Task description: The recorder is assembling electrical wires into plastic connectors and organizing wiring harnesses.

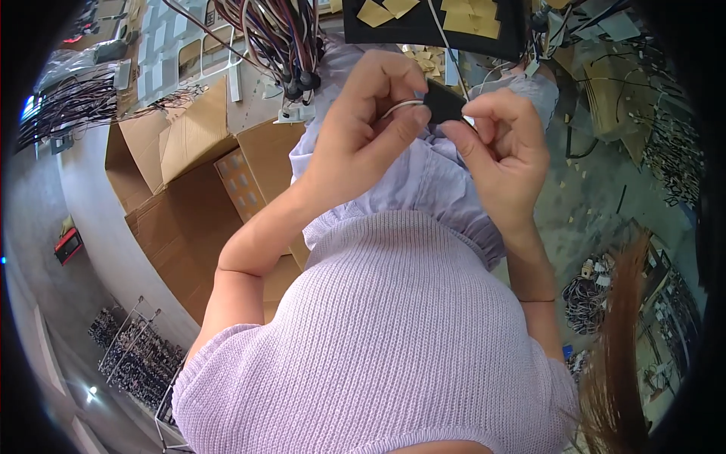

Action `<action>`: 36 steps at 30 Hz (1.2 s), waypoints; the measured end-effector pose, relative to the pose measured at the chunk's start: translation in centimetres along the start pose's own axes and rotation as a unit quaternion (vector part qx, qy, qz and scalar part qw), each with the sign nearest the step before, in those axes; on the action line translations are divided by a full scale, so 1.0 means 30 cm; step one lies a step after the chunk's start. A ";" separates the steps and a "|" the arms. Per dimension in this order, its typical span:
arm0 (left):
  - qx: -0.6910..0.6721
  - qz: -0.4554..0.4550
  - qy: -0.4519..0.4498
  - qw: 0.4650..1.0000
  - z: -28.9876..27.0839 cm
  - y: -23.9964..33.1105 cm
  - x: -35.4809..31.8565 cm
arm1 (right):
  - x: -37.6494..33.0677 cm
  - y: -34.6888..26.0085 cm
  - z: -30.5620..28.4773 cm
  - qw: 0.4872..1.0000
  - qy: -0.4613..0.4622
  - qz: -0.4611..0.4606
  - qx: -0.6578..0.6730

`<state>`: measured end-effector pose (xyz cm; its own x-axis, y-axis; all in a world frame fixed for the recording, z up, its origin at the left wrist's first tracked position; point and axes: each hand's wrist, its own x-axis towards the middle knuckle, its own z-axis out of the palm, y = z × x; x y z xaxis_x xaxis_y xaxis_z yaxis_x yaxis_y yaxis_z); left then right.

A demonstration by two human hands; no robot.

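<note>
In front of my lap, a flat black piece (443, 104) is stretched between my two hands; whether it is tape, foam or sleeve I cannot tell. My left hand (359, 129) pinches its left end between thumb and fingers. Out of that grip loops a thin white wire (402, 104). My right hand (508, 147) is closed at the black piece's right end, with a small white bit showing between its thumb and forefinger. A thin cable (451, 53) runs upward from beside the right fingertips, past the black piece.
Beyond my hands is a black tray (435, 34) bearing yellow paper pieces (473, 17). Bundled wires (265, 34) hang at the upper left. An open cardboard box (197, 219) stands left of me. More wire bundles (588, 303) lie on the floor at right.
</note>
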<state>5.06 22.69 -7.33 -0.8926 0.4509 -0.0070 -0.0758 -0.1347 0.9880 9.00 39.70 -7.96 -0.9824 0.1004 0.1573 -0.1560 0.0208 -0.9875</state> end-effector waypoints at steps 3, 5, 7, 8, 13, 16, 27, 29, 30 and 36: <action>0.018 0.010 0.015 1.000 -0.004 -0.012 -0.003 | 0.013 -0.007 0.004 0.999 0.000 -0.029 -0.023; 0.053 0.023 0.026 0.998 0.001 -0.005 0.002 | 0.014 -0.019 0.003 0.995 0.003 -0.021 -0.095; 0.088 0.036 0.037 0.995 0.000 0.001 0.007 | 0.012 -0.018 0.003 0.990 0.001 -0.030 -0.136; 0.159 0.055 0.039 0.985 -0.007 0.001 0.010 | 0.013 -0.016 0.002 0.984 -0.002 -0.040 -0.176; 0.318 0.110 0.038 0.941 -0.012 0.027 0.022 | 0.033 -0.007 0.003 0.977 -0.034 -0.052 -0.203; 0.324 0.159 0.024 0.932 -0.015 0.015 0.024 | 0.042 0.016 0.008 0.961 -0.063 -0.094 -0.252; 0.203 0.029 -0.014 0.979 -0.064 0.000 0.003 | 0.038 0.008 -0.019 0.944 -0.209 -0.045 -0.252; -0.115 -0.100 -0.038 0.988 -0.145 0.014 0.012 | 0.028 -0.001 -0.019 0.949 -0.195 -0.059 -0.240; -0.286 -0.114 -0.015 0.951 -0.169 -0.007 0.027 | 0.021 -0.011 -0.011 0.954 -0.184 -0.074 -0.225; -0.335 -0.287 -0.196 0.876 -0.018 -0.121 0.018 | -0.038 -0.023 0.145 0.924 -0.230 -0.227 -0.206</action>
<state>4.59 22.94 -11.00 -0.4109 0.8643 -0.2901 -0.8230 -0.2147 0.5259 9.77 35.26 -7.49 -0.7805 -0.4422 0.4419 -0.6026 0.3443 -0.7199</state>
